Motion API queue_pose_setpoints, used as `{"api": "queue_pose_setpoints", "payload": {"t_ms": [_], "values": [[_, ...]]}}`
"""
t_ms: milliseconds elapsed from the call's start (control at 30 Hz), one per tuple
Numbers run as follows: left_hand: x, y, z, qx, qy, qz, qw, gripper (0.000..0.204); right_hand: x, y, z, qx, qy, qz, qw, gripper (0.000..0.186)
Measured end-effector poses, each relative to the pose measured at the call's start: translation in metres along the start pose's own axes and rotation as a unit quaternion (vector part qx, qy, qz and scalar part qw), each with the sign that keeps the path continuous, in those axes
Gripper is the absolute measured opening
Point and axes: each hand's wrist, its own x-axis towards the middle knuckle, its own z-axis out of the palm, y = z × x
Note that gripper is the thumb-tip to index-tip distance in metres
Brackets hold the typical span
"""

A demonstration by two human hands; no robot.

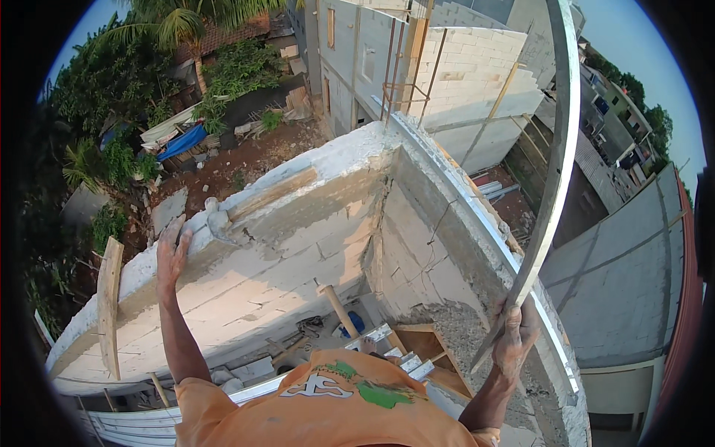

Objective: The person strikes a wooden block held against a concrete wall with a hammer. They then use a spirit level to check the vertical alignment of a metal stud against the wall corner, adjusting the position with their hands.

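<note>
My left hand [173, 253] rests on the rough plastered top of the left wall [339, 147], its fingers stretched over the edge. Just right of it a mortar-caked trowel [222, 223] lies on the wall top. My right hand [514, 335] grips a long metal straightedge bar [557, 194] that rises past the upper edge of the view. Beside that hand another metal strip [462, 191] lies along the top of the right wall. A short wooden board [109, 298] hangs over the left wall, left of my left hand.
Below are the block-walled interior [298, 261], a wooden box [417, 346], planks and poles. Rebar [391, 63] stands at the far corner. Beyond lie unfinished block buildings [469, 82], trees [97, 89], a blue tarp [181, 141] on the dirt ground and a grey wall [625, 276] at right.
</note>
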Motion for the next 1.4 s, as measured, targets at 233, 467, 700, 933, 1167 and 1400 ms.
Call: {"api": "queue_pose_setpoints", "payload": {"t_ms": [233, 467, 700, 933, 1167, 1400], "values": [[0.002, 0.004, 0.000, -0.019, 0.007, -0.021, 1.000, 0.048, 0.057, 0.033, 0.151, 0.126, 0.015, -0.121, 0.985, 0.045], [0.001, 0.002, 0.001, -0.043, 0.008, -0.038, 0.998, 0.053, 0.110, 0.122, 0.267, 0.153, -0.077, -0.100, 0.980, 0.044], [0.006, -0.001, 0.006, -0.013, 0.010, -0.019, 1.000, 0.044, 0.150, 0.143, 0.314, 0.082, -0.018, -0.106, 0.991, 0.047], [0.004, 0.003, 0.005, 0.008, 0.032, -0.020, 0.999, 0.040, 0.158, 0.151, 0.341, -0.032, 0.043, -0.186, 0.981, 0.051], [0.005, 0.003, 0.009, 0.001, 0.029, -0.033, 0.999, 0.044, 0.158, 0.148, 0.335, -0.095, 0.007, -0.187, 0.978, 0.057], [0.006, 0.001, 0.008, 0.008, 0.027, -0.036, 0.999, 0.044, 0.168, 0.160, 0.332, -0.114, -0.026, -0.199, 0.973, 0.066]]}}
